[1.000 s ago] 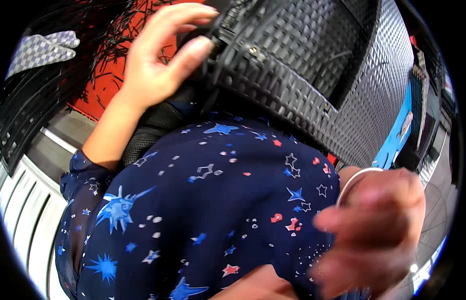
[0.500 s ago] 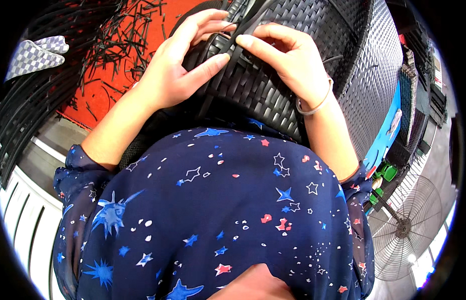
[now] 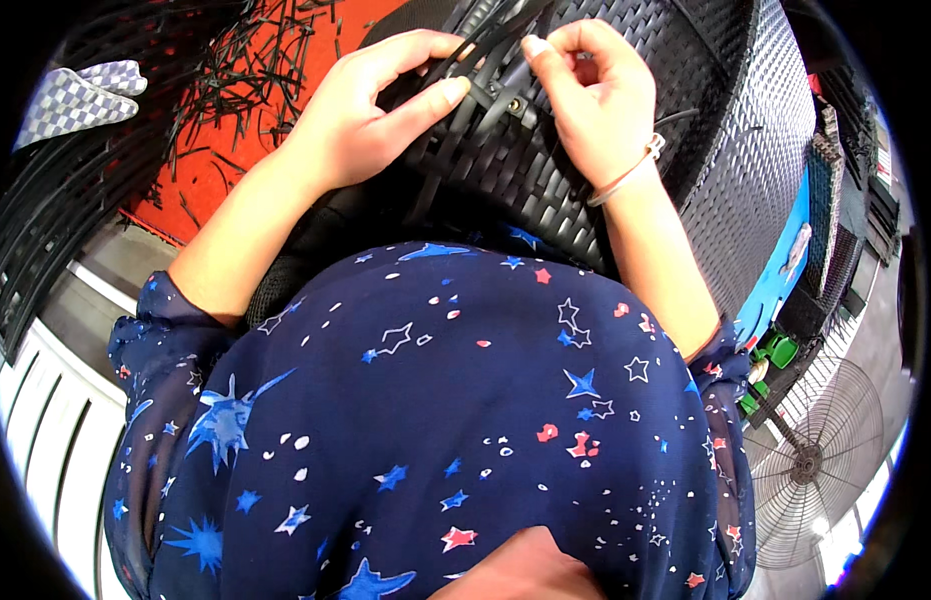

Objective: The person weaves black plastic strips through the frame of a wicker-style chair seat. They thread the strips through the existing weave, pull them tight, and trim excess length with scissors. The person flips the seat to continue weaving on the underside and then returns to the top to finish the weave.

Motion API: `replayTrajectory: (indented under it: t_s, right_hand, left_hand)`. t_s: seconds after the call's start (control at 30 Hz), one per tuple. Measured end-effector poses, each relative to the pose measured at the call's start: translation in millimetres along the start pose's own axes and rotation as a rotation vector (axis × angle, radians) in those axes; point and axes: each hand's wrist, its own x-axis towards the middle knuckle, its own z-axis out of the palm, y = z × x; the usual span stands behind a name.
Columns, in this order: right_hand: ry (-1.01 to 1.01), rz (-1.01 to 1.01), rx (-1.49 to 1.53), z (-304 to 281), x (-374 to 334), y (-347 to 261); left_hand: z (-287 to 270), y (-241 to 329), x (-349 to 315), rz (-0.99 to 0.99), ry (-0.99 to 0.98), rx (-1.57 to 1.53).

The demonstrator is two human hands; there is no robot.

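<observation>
A black woven wicker piece (image 3: 545,190) lies in front of me, its dark frame bar running up its left part. My left hand (image 3: 360,120) is at that bar, thumb and fingers closed around loose black flat strips (image 3: 490,40). To the right, my right hand (image 3: 605,105) has its thumb and fingertips pinched together just beside the strips. Whatever lies in that pinch is hidden. Between the hands, a small bolt hole or screw (image 3: 515,104) shows on the bar. Several strips cross the bar and run toward the top edge.
Cut black strips (image 3: 250,90) litter a red surface (image 3: 185,195) on the left. Beyond lie long black strands (image 3: 75,210) and a checkered cloth item (image 3: 80,100). A white slatted piece (image 3: 60,430) stands lower left, a large fan (image 3: 807,465) lower right, a blue sheet (image 3: 780,265) at right.
My right hand has moved up and away from my left, uncovering the bar and its bolt hole. My left hand has shifted slightly right and up, still at the strips.
</observation>
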Motion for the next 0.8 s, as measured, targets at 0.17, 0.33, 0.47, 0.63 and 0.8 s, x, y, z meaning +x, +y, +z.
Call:
replayTrajectory:
  t_s: [0.17,0.33,0.47,0.63,0.8]
  right_hand:
    - [-0.007,0.259,0.153,-11,4,-3]
    - [0.104,0.092,0.22,-27,-5,-22]
    - [-0.205,-0.202,-0.235,-22,10,-40]
    - [-0.398,0.229,0.165,-2,15,-27]
    - [-0.056,-0.152,-0.225,-3,13,-19]
  left_hand:
    - [-3,7,1,-0.129,-0.027,-0.223]
    - [-2,7,5,-0.092,0.017,-0.217]
    - [-7,5,10,-0.224,0.067,-0.398]
    - [-3,0,6,-0.208,0.103,-0.463]
    - [3,-1,5,-0.195,0.07,-0.531]
